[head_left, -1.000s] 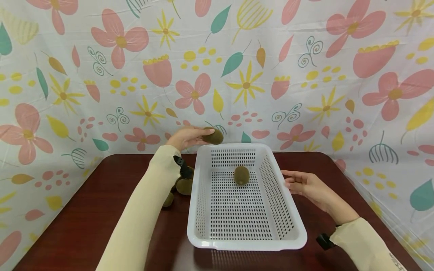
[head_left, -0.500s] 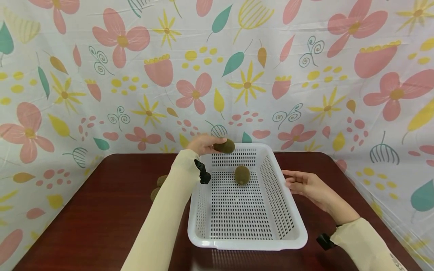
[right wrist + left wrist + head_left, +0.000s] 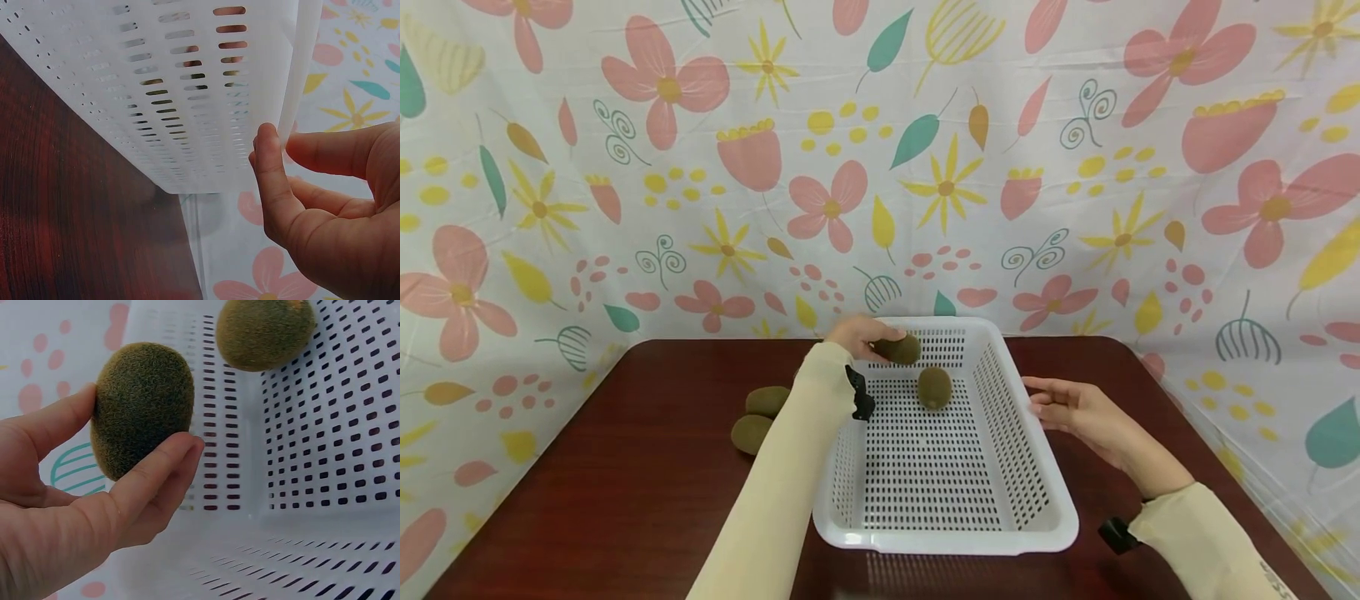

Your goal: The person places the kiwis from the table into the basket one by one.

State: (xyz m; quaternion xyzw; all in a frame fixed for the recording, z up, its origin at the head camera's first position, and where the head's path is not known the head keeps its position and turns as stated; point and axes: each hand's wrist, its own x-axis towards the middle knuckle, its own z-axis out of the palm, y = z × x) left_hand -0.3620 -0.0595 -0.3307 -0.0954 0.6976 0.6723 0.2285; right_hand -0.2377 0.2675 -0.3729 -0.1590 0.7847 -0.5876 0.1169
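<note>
A brown fuzzy kiwi is pinched between the thumb and fingers of my left hand. In the head view that hand is over the back left corner of a white plastic basket. Another kiwi lies inside, toward the back of the perforated floor. My right hand is at the basket's right side; in the right wrist view its thumb and a finger hold the rim from either side.
Left of the basket, two more kiwis lie on the dark red-brown table, partly beside my left sleeve. A flower-patterned cloth hangs behind and along the sides of the table.
My left hand has carried its kiwi right and down, from beyond the basket's back left corner to over its inside. The right hand and the basket have stayed in place.
</note>
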